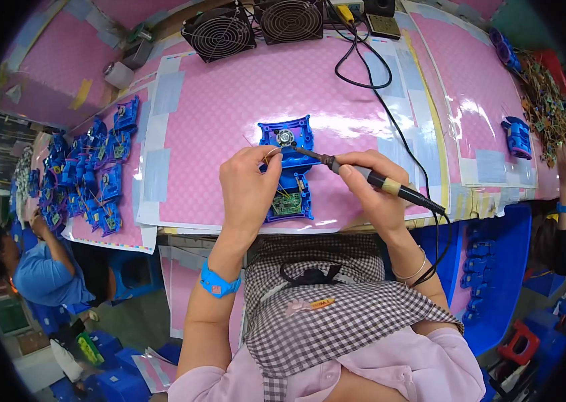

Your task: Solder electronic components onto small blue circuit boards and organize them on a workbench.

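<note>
In my right hand (pixel 375 181) is a soldering iron (pixel 390 186), its tip pointing left at a blue plastic housing (pixel 306 139) on the pink-covered table. A round speaker-like part (pixel 286 138) sits in that upper housing. My left hand (pixel 251 181) is closed in a pinch beside the iron's tip, with a thin wire (pixel 271 155) at its fingertips. Just below, nearer to me, lies another blue housing half (pixel 306 201) with a green circuit board (pixel 287 204) in it. My fingers partly hide where the two halves meet.
Two black fans (pixel 221 33) stand at the back edge. The iron's black cable (pixel 407 137) runs across the table on the right. Many blue housings (pixel 85 167) pile up at left; a blue bin (pixel 497 281) sits low at right. Co-workers (pixel 48 264) are on both sides.
</note>
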